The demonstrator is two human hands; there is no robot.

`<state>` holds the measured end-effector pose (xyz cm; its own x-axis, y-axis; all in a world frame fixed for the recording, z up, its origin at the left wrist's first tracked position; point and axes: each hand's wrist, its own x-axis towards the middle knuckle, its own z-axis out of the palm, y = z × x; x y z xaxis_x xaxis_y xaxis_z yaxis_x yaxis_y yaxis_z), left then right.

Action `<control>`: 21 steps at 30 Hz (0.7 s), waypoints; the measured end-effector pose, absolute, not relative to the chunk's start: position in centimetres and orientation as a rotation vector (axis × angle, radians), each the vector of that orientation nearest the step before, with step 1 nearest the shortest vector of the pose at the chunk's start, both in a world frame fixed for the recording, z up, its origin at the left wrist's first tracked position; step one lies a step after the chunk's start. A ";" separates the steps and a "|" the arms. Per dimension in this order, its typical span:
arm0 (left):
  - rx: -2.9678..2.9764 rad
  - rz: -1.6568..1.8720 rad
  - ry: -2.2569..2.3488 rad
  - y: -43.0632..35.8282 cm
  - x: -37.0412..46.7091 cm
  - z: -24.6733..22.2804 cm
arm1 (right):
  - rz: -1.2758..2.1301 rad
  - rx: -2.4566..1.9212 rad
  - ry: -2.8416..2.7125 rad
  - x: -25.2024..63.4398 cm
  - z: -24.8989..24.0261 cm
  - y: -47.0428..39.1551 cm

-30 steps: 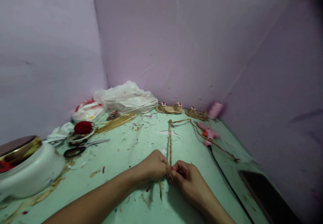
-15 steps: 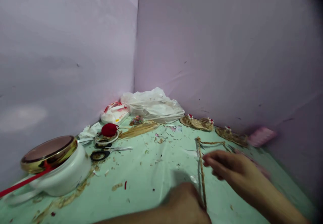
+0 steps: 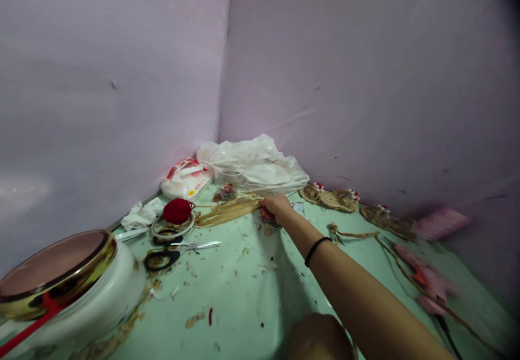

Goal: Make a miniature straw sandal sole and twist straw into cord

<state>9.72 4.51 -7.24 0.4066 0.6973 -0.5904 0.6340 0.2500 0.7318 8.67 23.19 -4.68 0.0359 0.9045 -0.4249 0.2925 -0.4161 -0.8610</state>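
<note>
My right hand [image 3: 276, 208] reaches far across the table, its fingers closed on the near end of a bundle of dried tan husk strips [image 3: 227, 211]. A black band circles that wrist. At the bottom edge my left hand [image 3: 320, 339] is a dark closed fist, its fingers mostly hidden. A bit of twisted straw cord shows beside it. More twisted straw cord [image 3: 357, 235] lies on the table to the right, beyond my right forearm.
Black-handled scissors [image 3: 174, 254], a red yarn ball [image 3: 177, 211] and a white lidded pot [image 3: 117, 284] stand left. A plastic bag [image 3: 260, 165] lies in the corner. Woven straw soles [image 3: 333, 197] line the right wall, near a pink glue gun [image 3: 426, 279]. Scraps litter the green table [image 3: 244, 306].
My right hand has left the cord and moved forward and left to the husk strips. My left hand has dropped lower in view. The view has shifted slightly.
</note>
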 end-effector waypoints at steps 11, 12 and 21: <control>1.572 0.274 1.202 3.1 8.9 -5.4 | 1.353 -1.576 -1.067 12.6 2.9 17.5; 1.586 0.307 1.180 3.1 8.7 -5.1 | 1.342 -1.533 -1.064 13.3 3.7 16.5; 1.428 0.430 0.957 3.5 8.4 -4.4 | 1.387 -1.427 -1.373 24.4 4.4 1.3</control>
